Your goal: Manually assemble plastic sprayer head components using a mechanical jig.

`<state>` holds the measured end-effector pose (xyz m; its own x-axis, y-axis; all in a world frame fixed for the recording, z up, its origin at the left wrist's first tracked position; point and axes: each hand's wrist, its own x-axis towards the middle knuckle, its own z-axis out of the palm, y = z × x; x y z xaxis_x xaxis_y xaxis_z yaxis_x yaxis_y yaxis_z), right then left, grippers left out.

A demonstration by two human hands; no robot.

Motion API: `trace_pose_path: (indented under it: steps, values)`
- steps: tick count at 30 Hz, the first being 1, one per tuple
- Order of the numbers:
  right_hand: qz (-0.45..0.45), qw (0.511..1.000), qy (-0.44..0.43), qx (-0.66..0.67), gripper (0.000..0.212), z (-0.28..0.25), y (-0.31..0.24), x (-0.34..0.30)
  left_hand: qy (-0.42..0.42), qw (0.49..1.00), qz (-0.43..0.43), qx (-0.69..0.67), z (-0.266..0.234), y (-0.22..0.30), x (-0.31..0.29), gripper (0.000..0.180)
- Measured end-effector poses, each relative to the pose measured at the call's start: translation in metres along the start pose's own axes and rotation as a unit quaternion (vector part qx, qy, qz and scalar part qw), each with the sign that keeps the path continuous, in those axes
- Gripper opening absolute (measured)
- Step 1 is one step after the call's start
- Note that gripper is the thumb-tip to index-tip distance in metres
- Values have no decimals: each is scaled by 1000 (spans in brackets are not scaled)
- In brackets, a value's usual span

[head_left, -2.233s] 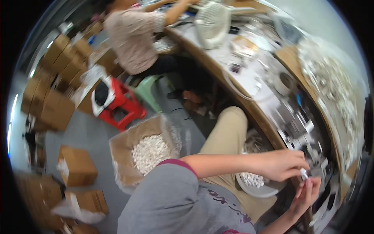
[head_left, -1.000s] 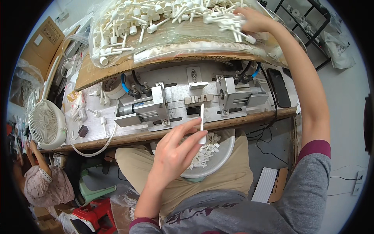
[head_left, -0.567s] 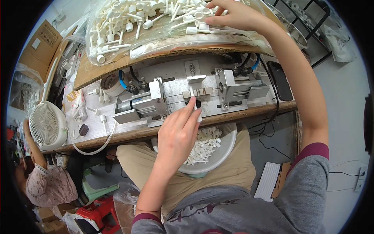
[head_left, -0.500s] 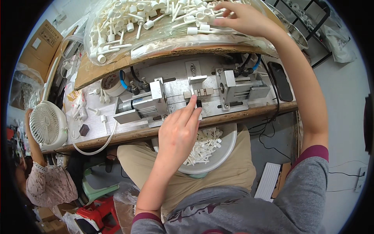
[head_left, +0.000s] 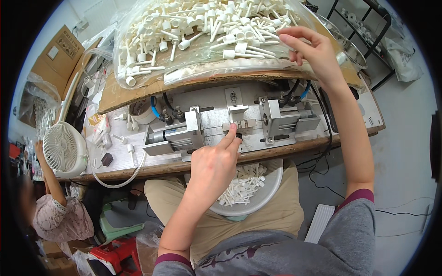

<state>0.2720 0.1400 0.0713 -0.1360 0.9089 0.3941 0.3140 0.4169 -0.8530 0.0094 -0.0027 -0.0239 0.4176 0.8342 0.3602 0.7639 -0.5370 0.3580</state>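
My left hand (head_left: pixel 214 168) reaches over the bench with its index finger stretched out. That fingertip rests at a small metal holding block (head_left: pixel 248 124), against a white stick-like piece (head_left: pixel 232 117) standing in front of an upright metal stop (head_left: pixel 238 109). The other fingers are partly folded beneath and hard to see. Up at the right end of a heap of white capped sticks (head_left: pixel 198 23), my right hand (head_left: pixel 313 55) is raised with its fingers curled together. A bit of white shows by its fingertips, but I cannot make out what it is.
Metal cylinder clamps flank the block, one left (head_left: pixel 177 133) and one right (head_left: pixel 287 117). A cardboard sheet (head_left: pixel 110 94) carries the heap above them. In my lap sits a basin (head_left: pixel 275 184) of white pieces. A white fan (head_left: pixel 64 149) and another person's arm (head_left: pixel 50 177) are at left.
My right hand has drawn back from the heap, toward me and to the right, and its fingers have curled in. The left fingertip stays at the block. The whole view has shifted slightly.
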Motion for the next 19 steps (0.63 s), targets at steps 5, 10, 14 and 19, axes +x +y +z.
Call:
trace_pose_path:
  steps: [5, 10, 14, 19]
  values:
    - [58, 986, 21, 158, 34, 12, -30, -37, -23, 999, 18, 35, -3, 0, 3, 26]
    - [58, 989, -18, 136, 29, 41, -37, -103, -67, 996, 45, -47, -40, -10, 24, 34]
    - [-152, 961, -30, -227, 30, 77, -23, -150, 138, 983, 94, -81, -68, -18, 83, 22]
    - [-148, 926, -116, -328, 25, 110, 2, -179, 170, 978, 116, -42, -52, -40, 146, 27]
